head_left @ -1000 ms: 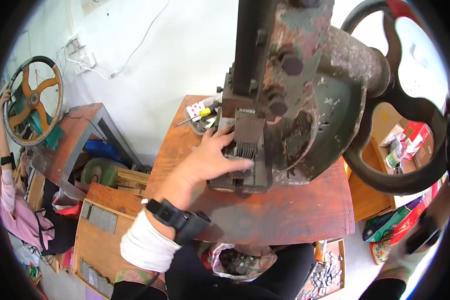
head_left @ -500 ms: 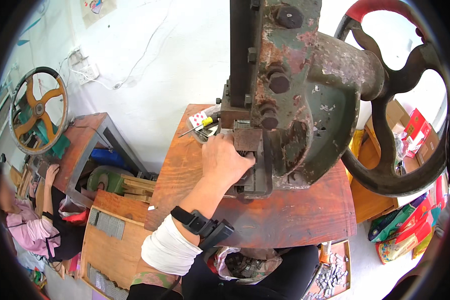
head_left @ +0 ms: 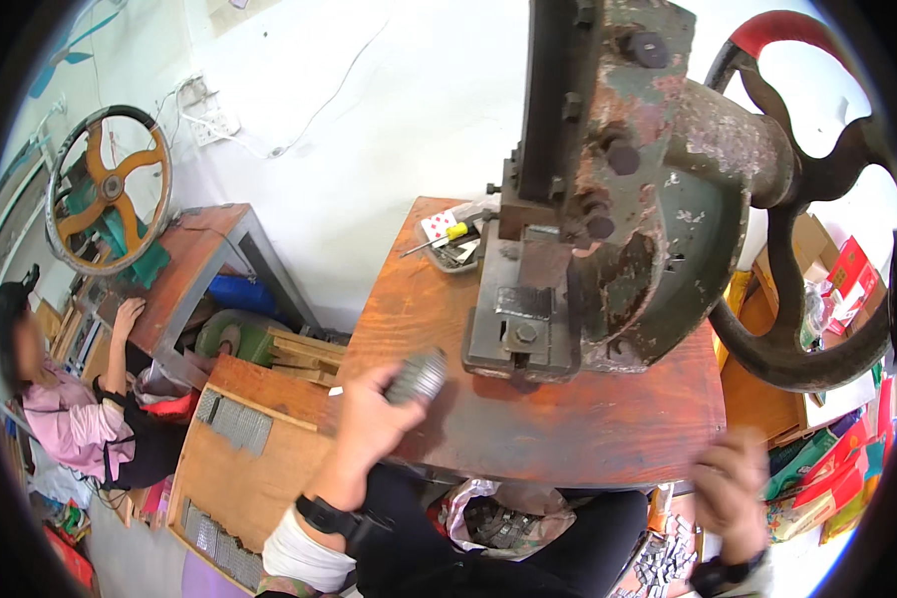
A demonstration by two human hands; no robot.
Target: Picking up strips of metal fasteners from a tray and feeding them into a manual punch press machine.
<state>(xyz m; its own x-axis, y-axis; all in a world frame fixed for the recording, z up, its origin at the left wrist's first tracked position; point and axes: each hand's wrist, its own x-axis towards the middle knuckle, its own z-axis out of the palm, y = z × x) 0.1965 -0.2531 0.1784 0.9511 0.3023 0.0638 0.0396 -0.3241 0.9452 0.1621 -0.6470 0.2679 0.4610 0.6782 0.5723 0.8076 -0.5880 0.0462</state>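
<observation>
Worn reddish wood makes up the workbench (head_left: 568,419), seen from above with the person's lap below its near edge. Closest in, the right hand (head_left: 730,488) curls over the bench's front edge at lower right; motion blur hides its fingers, so whether it grips the wood or only rests there cannot be told. A bag of small metal parts (head_left: 488,518) sits in the lap, partly hidden by the bench edge. The left hand (head_left: 374,424), a dark watch on its wrist, is closed around a stack of thin grey metal pieces (head_left: 417,376) that sticks out above the fingers, blurred, over the bench's left front corner and just short of the press base. Behind it stands the rusty hand press (head_left: 608,209), its top cut off by the frame. Its large flywheel (head_left: 817,209) is partly cropped at right. Farther left, a person in pink (head_left: 70,419) sits by another bench.
</observation>
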